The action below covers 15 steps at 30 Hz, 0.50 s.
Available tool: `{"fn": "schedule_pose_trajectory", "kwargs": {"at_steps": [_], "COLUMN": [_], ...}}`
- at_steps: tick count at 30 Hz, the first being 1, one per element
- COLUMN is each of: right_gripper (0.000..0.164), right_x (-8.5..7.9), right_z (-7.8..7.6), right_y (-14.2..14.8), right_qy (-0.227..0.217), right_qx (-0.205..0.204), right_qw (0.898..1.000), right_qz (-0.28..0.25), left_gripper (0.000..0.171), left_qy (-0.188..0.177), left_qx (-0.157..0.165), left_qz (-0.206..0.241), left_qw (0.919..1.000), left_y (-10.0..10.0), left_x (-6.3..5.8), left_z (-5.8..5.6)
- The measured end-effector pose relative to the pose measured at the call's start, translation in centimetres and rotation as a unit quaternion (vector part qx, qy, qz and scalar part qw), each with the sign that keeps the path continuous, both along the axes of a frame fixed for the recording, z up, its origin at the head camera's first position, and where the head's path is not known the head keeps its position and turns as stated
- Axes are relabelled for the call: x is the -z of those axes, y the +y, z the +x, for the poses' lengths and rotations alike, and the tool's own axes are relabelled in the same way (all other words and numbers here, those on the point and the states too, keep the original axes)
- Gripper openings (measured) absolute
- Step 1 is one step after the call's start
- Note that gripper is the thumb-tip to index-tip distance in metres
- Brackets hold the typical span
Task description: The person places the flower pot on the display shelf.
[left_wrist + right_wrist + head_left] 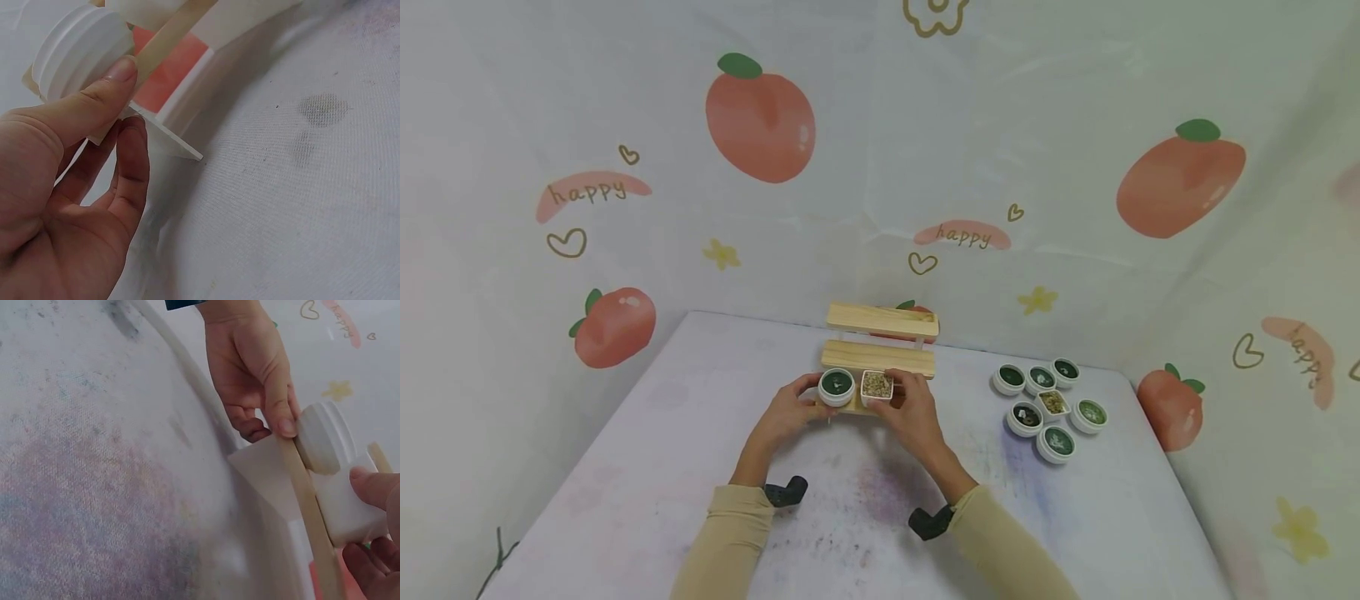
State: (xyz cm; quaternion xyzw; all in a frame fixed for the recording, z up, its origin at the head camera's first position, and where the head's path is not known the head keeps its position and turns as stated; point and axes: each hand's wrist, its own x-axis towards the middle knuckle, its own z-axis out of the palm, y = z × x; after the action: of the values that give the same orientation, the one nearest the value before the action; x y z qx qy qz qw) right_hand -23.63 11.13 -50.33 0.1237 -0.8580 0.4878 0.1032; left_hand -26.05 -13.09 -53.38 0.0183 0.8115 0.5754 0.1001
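A tiered wooden stand with white side pieces stands near the back of the table. On its lowest shelf sit a round white pot with a dark green plant top and, to its right, a square white pot with a pale speckled plant top. My left hand pinches the left end of that shelf, thumb by the ribbed round pot and fingers under the board. With thumb and fingers, my right hand holds the square pot, whose base meets the shelf in the right wrist view.
Several more small white pots with green tops, such as a round one and a square one, form a cluster on the right of the table. A stained pale cloth covers the table. Behind hangs a fruit-printed curtain.
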Motion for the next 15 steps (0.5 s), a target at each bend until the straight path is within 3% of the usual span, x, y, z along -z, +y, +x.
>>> {"fn": "schedule_pose_trajectory", "kwargs": {"at_steps": [8,15], "right_gripper": [0.061,0.063], "right_x": [0.0,-1.0], "right_z": [0.2,0.5], "right_y": [0.0,1.4], "right_qy": [0.005,-0.010], "right_qx": [0.012,0.022], "right_qw": [1.000,1.000], "right_qz": [-0.009,-0.014], "left_gripper": [0.078,0.080], "left_qy": [-0.002,-0.007], "left_qx": [0.001,0.002], "left_qz": [0.010,0.011], "left_qw": [1.0000,0.9999], "left_y": [0.0,0.0], "left_x": [0.1,0.1], "left_z": [-0.1,-0.1]}}
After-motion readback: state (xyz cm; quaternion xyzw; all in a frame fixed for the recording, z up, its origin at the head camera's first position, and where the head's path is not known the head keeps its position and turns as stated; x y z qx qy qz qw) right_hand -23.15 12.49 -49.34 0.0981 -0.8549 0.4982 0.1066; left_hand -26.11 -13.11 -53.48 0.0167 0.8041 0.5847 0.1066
